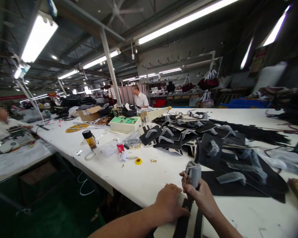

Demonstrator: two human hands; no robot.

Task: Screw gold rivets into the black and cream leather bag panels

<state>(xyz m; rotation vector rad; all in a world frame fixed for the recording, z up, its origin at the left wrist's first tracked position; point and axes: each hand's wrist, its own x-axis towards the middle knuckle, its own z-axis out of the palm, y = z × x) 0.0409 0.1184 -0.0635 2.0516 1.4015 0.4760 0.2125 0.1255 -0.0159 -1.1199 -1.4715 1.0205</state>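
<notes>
My left hand (169, 202) is at the beige panel with black straps (181, 224) at the table's front edge, its fingers bent over the top and the thumb on a strap. My right hand (201, 196) is closed around a grey rounded tool with a shiny metal part (194, 173), held upright over the panel's far end. The tool's exact kind is unclear, and its lower end is hidden by my fingers. Just beyond lie black panels (213, 185) with handles wrapped in clear plastic (230, 178).
Across the white table (144, 178) are a yellow tape roll (138, 161), small brass fittings (153, 161), a red bottle (120, 147), a black-lidded flask (89, 140) and a green-panelled machine (125, 124). Co-workers sit at the left (0, 127) and far side (140, 98).
</notes>
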